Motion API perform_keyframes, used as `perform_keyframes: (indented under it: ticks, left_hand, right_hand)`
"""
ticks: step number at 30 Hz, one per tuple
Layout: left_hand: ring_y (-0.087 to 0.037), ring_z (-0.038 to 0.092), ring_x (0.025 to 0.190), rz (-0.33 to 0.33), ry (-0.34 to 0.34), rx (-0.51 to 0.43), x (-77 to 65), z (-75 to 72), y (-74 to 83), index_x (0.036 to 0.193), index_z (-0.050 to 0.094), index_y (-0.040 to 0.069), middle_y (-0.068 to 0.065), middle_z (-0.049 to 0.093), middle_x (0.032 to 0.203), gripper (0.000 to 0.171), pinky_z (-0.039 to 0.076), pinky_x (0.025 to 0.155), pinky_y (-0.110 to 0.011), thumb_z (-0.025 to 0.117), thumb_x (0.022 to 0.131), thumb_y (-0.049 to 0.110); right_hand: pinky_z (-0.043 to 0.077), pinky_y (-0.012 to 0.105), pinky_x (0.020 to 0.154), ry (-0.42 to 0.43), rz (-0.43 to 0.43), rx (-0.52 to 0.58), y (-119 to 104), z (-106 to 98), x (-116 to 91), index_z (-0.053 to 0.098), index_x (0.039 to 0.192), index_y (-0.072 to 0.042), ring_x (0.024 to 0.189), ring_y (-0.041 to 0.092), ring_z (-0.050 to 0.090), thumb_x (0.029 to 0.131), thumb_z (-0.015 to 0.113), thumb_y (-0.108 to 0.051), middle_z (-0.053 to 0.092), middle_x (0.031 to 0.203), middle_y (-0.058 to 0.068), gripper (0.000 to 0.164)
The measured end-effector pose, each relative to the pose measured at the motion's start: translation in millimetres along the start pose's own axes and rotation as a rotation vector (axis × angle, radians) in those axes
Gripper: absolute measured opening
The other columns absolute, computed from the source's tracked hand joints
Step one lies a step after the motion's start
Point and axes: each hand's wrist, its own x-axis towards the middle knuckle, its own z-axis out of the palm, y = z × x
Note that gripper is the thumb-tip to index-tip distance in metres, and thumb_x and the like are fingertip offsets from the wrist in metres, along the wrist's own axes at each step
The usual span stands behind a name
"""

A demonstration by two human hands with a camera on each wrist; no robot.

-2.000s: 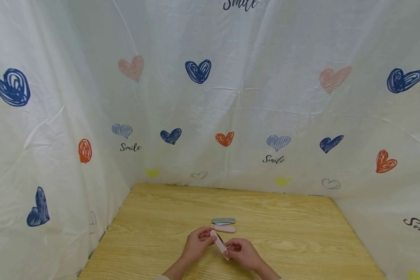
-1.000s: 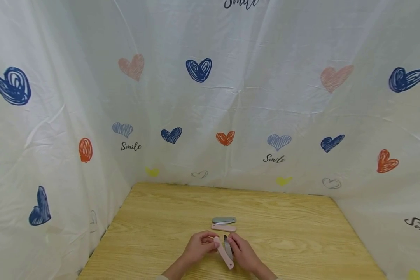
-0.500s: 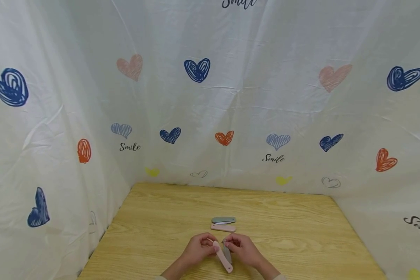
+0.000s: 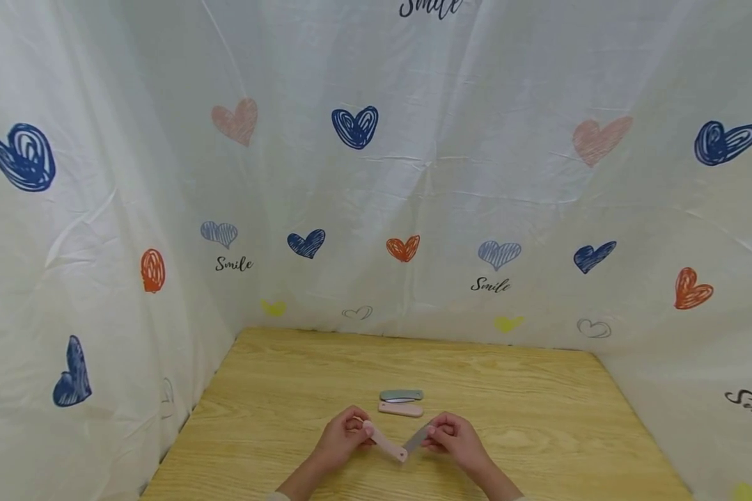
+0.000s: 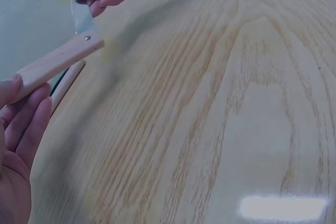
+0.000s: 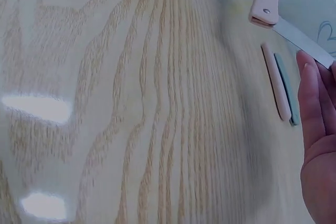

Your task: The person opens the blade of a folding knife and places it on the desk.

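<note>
A pink-handled folding knife point(image 4: 386, 445) is held over the table between both hands, its blade point(image 4: 417, 438) swung out so that handle and blade make a wide V. The handle's far end is pinched by my left hand point(image 4: 340, 440), thumb on top and fingers beneath. My right hand point(image 4: 460, 444) pinches the blade near its tip, which the fingers hide. In the right wrist view, the rivet end of the handle point(image 6: 265, 9) and a stretch of bare blade point(image 6: 302, 40) show between the hands.
Just beyond the hands, a green folding knife point(image 4: 401, 394) and a second pink folding knife point(image 4: 401, 410) lie side by side on the wood-grain table point(image 4: 514, 396). A white curtain point(image 4: 439, 209) printed with hearts encloses the table's back and sides.
The blade has swung from lying close along the handle to a wide angle. My right hand has moved outward to the right with it, while the left has shifted slightly left.
</note>
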Motion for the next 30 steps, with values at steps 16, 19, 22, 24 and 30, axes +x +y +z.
perform_keyframes:
  ticks: [16,19,22,24,30]
  left_hand:
    - [-0.013,0.071,0.078,-0.109,0.326,-0.363,3.8,17.9,-16.8,0.107,0.044,-0.006,-0.004,0.066,0.085,0.018,0.060,0.078,-0.031,0.055,0.096,0.003]
    - [-0.013,0.071,0.078,-0.123,0.353,-0.363,3.1,20.8,-18.6,0.106,0.044,-0.006,-0.005,0.065,0.084,0.020,0.060,0.077,-0.030,0.057,0.096,0.004]
    - [-0.013,0.071,0.077,-0.138,0.365,-0.353,4.0,22.5,-19.3,0.105,0.046,-0.006,-0.004,0.066,0.083,0.019,0.061,0.075,-0.029,0.059,0.094,0.003]
    - [-0.013,0.071,0.075,-0.140,0.378,-0.347,5.5,22.9,-20.7,0.105,0.048,-0.007,-0.005,0.067,0.081,0.019,0.061,0.074,-0.028,0.060,0.093,0.002]
    - [-0.016,0.072,0.073,-0.157,0.467,-0.213,9.6,23.6,-23.6,0.109,0.056,-0.015,-0.011,0.071,0.081,0.029,0.061,0.067,-0.027,0.067,0.089,0.003]
  right_hand:
    - [0.058,0.024,0.081,0.337,-0.016,0.497,22,27,0,0.051,0.086,-0.010,0.085,0.011,0.072,0.097,0.054,-0.003,0.072,0.085,0.001,0.013]
    - [0.058,0.025,0.081,0.342,-0.058,0.515,26,29,0,0.052,0.089,-0.006,0.084,0.012,0.072,0.097,0.055,-0.004,0.072,0.085,0.002,0.008]
    - [0.059,0.024,0.079,0.435,-0.026,0.496,25,30,1,0.052,0.094,-0.001,0.080,0.011,0.071,0.096,0.056,-0.003,0.070,0.083,0.002,0.004]
    - [0.059,0.022,0.076,0.538,0.031,0.474,24,31,3,0.050,0.102,0.002,0.077,0.008,0.070,0.093,0.058,0.000,0.067,0.082,0.000,0.012]
    - [0.059,0.021,0.070,0.702,0.103,0.433,22,29,7,0.033,0.127,0.013,0.069,0.008,0.069,0.086,0.062,0.011,0.062,0.081,0.004,0.050]
